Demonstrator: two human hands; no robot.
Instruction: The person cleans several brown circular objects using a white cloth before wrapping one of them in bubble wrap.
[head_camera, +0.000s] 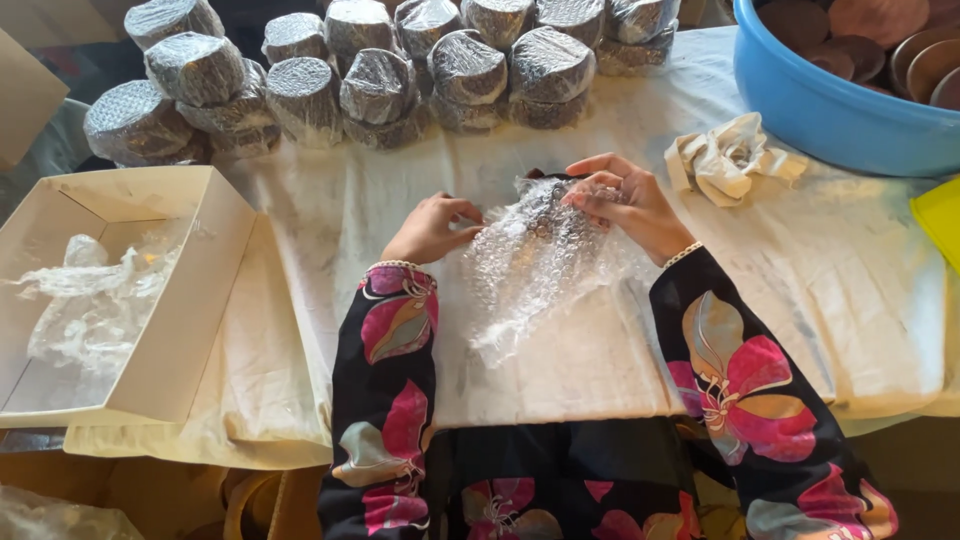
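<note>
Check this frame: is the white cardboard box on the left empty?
No: the white cardboard box holds crumpled clear bubble wrap lying loose inside it.

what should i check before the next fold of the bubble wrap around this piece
1. Both hands on the wrap: left hand and right hand press the clear bubble wrap sheet. ok
2. Dark round piece under the wrap covered: only a dark edge shows at the top. cannot tell
3. Loose wrap left to fold: a tail spreads toward the body. ok
4. Bare space on the white table cloth around the bundle. ok
5. Stack of wrapped round bundles apart from the hands. ok
6. Open white cardboard box within reach at the left, holding only crumpled clear plastic. ok
</note>
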